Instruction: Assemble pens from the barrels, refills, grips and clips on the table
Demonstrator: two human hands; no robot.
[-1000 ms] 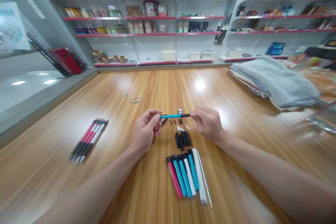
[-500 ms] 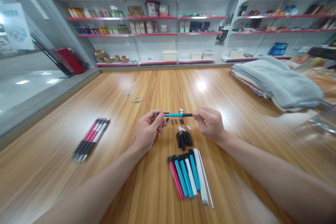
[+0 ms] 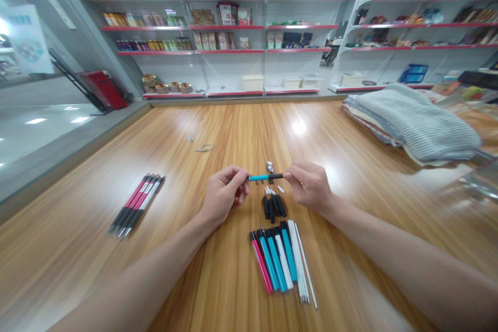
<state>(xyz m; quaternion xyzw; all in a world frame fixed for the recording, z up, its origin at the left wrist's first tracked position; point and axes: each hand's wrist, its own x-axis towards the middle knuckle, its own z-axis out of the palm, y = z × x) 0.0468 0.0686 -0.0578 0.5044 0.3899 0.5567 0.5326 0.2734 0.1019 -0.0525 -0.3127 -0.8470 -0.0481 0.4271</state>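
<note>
The left hand (image 3: 222, 194) pinches one end of a blue pen (image 3: 258, 178); the right hand (image 3: 311, 185) pinches its black end; black tubes (image 3: 274, 206) lie near.

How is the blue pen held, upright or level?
Roughly level: the blue pen runs sideways between the left hand and right hand, its black grip toward the right.

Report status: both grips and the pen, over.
Left grip and right grip pinching slim blue-and-black cylindrical pen near opposite ends. Pen roughly level. Nothing visibly blocking it.
</note>
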